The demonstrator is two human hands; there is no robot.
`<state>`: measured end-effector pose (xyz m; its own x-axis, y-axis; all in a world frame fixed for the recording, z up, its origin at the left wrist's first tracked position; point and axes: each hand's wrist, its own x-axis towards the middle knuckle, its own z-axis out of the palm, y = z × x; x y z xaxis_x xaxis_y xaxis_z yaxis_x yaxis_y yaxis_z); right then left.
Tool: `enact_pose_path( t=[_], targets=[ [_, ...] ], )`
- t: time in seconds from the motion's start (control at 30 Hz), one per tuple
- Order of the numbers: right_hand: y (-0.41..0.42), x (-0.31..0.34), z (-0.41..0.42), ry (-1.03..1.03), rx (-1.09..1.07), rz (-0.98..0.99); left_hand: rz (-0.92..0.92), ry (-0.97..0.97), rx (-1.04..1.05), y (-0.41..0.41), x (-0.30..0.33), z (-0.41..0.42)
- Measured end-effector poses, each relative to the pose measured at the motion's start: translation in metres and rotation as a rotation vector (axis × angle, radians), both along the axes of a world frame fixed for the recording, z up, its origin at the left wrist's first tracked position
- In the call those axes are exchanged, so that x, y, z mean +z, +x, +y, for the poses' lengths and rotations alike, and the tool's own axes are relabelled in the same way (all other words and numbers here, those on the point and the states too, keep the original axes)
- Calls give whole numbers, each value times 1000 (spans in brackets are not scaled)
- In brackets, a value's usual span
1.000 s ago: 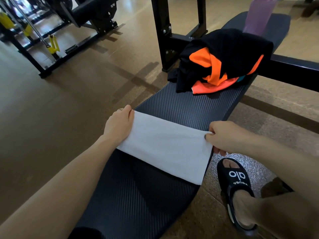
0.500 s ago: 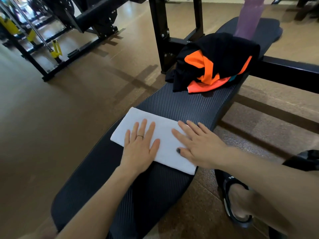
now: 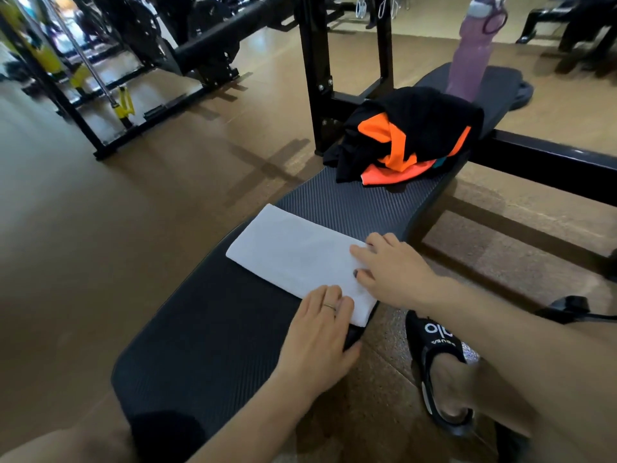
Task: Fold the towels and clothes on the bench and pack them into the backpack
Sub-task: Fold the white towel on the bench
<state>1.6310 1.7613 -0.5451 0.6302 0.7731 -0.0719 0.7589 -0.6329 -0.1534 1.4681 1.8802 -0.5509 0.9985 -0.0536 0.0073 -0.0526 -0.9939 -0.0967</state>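
Both hands slide to the folded white towel's [image 3: 297, 255] near-right end on the counter [image 3: 213, 335], where I see my left hand [image 3: 317, 339] and right hand [image 3: 394, 272] pressing flat, fingers straight.

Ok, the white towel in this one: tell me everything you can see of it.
The white towel is a plain, soft-looking cloth folded into a long flat rectangle with a thick doubled edge at its near end. It lies diagonally across the black ribbed bench, apart from the black and orange clothes farther along. The left hand rests its fingers on the near corner; the right hand presses flat on the right end. No marks or labels show.
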Motion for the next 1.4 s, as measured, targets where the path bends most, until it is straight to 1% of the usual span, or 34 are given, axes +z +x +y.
enact_pose_path(
  t=[0.13,0.23,0.3,0.37,0.47,0.53,0.6,0.7,0.8,0.87,0.97,1.03,1.13,1.2,1.3,1.4],
  targets=[
    [-14,3,-10,7,10,-9,-79,30,7,-15,-8,-5],
    [-23,7,-24,33,14,37,-105,31,-28,-27,-8,-2],
    [-29,9,-33,33,100,70,-134,16,-61,-32,-6,2],
    [-34,9,-40,12,235,81,-167,22,-107,-35,-6,7],
    [-37,1,-41,-54,392,18,-186,13,-121,-37,-5,16],
    [-33,-5,-40,-78,421,-28,-194,-31,-100,-40,-2,21],
    [-28,-7,-39,-2,419,-53,-202,-84,-70,-45,1,25],
    [-25,-5,-37,187,398,-22,-204,-210,14,-54,9,32],
    [-28,4,-28,320,336,74,-196,-366,121,-60,14,36],
    [-24,8,-23,361,309,178,-195,-402,175,-58,14,36],
    [-14,12,-20,359,249,325,-209,-458,211,-51,10,35],
    [-11,14,-16,356,191,394,-212,-612,335,-45,9,35],
    [-7,16,-7,377,85,446,-224,-949,503,-39,8,40],
    [-5,15,2,371,24,449,-224,-1054,564,-35,8,46],
    [-5,14,16,336,-63,426,-240,-1088,635,-28,4,54],
    [-6,11,26,275,-122,361,-256,-1028,698,-20,1,59]
  ],
)
